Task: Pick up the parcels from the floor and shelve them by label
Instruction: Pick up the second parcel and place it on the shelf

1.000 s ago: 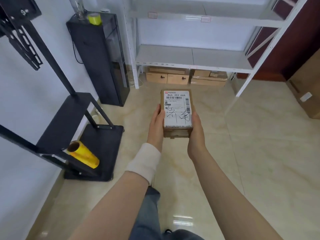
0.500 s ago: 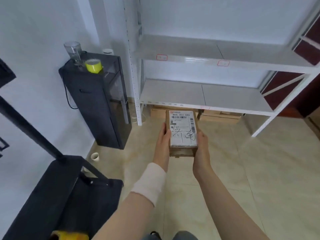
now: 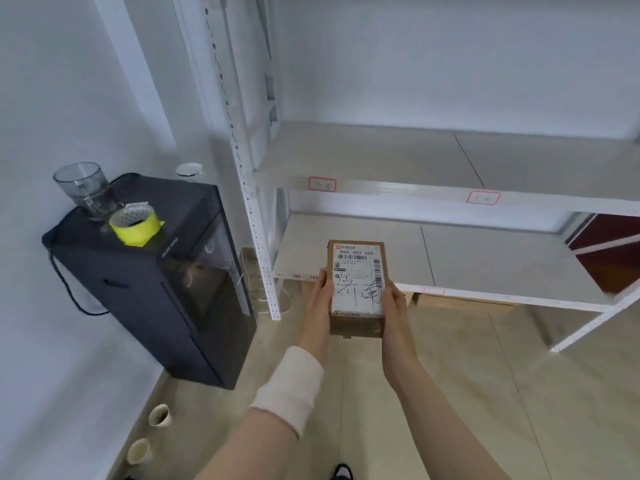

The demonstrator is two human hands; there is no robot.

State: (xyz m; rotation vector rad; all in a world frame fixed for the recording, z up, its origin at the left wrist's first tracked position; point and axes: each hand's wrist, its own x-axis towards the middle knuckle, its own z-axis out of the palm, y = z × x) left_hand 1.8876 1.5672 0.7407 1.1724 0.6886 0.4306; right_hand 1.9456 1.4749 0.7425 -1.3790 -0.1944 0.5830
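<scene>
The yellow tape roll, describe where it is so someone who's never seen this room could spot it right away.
Left of the white shelving rack stands a tall black cabinet against the wall. On its top, at the front, sits the tape roll, right beside a clear glass cup. It is the only bright yellow thing there, a ring with a loose end sticking out.

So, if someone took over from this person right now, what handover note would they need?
Left hand and right hand: both closed on the long sides of one parcel, label up, held in front of the rack.
Both visible shelves look bare; red-framed tags mark the upper shelf's front edge, too blurred to read.
Done: this parcel is off the floor.
Left: match its label to a tag and shelve it. Boxes sit under the rack; other floor parcels are not in view.
</scene>
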